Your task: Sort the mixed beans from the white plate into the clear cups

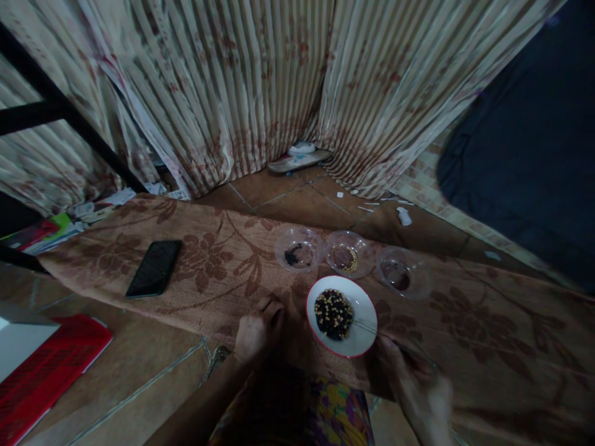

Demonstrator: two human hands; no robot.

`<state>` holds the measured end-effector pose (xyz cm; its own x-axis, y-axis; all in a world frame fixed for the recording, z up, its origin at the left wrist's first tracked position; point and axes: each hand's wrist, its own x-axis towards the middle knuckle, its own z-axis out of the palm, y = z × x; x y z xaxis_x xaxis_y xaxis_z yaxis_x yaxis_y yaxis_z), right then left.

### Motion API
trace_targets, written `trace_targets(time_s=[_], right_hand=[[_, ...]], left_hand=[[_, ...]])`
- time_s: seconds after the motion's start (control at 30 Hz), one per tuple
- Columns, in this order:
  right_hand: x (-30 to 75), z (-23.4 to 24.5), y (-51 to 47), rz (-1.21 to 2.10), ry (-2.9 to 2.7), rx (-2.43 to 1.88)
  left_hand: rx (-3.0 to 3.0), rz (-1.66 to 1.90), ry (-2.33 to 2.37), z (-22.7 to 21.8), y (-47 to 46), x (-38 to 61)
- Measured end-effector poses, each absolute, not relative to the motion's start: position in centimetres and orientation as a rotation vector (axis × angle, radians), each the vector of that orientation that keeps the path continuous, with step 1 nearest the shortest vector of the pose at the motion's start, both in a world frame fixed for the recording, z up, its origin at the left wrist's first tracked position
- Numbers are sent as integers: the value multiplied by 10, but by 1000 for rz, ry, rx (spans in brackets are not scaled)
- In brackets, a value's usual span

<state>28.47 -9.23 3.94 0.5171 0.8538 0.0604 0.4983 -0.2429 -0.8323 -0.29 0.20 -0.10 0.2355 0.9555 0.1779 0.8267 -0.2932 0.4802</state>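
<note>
The person's right hand [416, 378] grasps a thin metal tool [365, 325], whose long axis runs from the fingers leftward and slightly away, into the white bowl [366, 301]. The left hand [259, 325] rests on the patterned cloth [209, 279] with its fingers folded loosely; nothing is seen in it. The bowl lies between both hands, a little farther forward, and the right hand is nearer to it. Dark and pale beans [333, 314] are mixed inside. Just beyond stand, in a row, the left cup [281, 249], the middle cup [365, 245] and the right cup [419, 274], all transparent.
</note>
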Motion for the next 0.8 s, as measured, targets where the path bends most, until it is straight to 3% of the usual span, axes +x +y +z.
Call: trace_targets(time_s=[0.27,0.47,0.8], right_hand=[[289,70,-32,301,-1005,-1707],[293,61,18,268,-1021,-1654],[287,62,-47,340,-796,-1756]], left_hand=[[2220,661,1647,-8,3,-5],[2217,656,1602,-7,3,-6],[2249,652,1612,-8,3,-5]])
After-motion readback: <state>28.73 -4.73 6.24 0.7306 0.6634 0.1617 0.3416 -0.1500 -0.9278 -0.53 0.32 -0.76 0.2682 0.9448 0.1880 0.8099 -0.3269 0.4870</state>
